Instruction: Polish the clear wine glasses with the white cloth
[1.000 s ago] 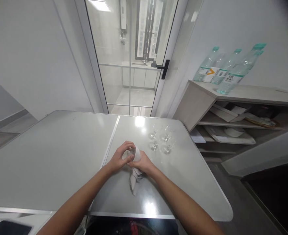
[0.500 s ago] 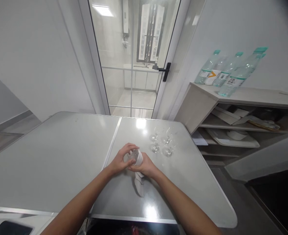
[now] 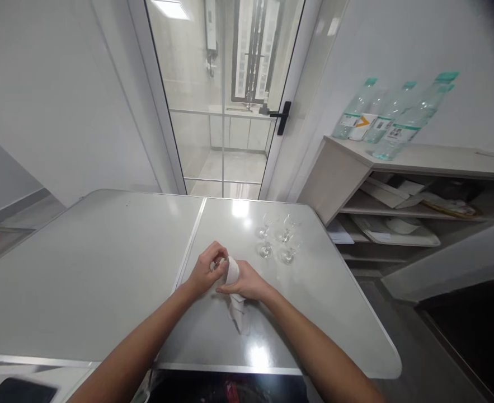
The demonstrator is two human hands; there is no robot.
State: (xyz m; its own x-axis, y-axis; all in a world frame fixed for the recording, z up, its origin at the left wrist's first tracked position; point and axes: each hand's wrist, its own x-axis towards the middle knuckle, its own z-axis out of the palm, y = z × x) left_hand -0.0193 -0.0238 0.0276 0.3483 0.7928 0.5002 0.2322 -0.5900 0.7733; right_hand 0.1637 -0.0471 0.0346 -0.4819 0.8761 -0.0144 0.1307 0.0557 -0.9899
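Observation:
Near the middle of the table, both hands are together around a small clear glass, mostly hidden by fingers and cloth. My left hand is closed, its thumb and fingers pinching the glass from the left. From the right, my right hand wraps a white cloth against it, thumb below. The cloth's loose end hangs beneath the hands toward the tabletop. Several clear stemmed glasses stand in a group farther back and to the right, apart from both hands.
The grey table has a pale seam and rounded corners. Right of it, a shelf unit carries several plastic bottles. A glass door stands behind the table. A dark flat object lies at lower left.
My left fingers have curled in tighter at the glass. The glass has turned, so its round clear face no longer shows and more of the white cloth does.

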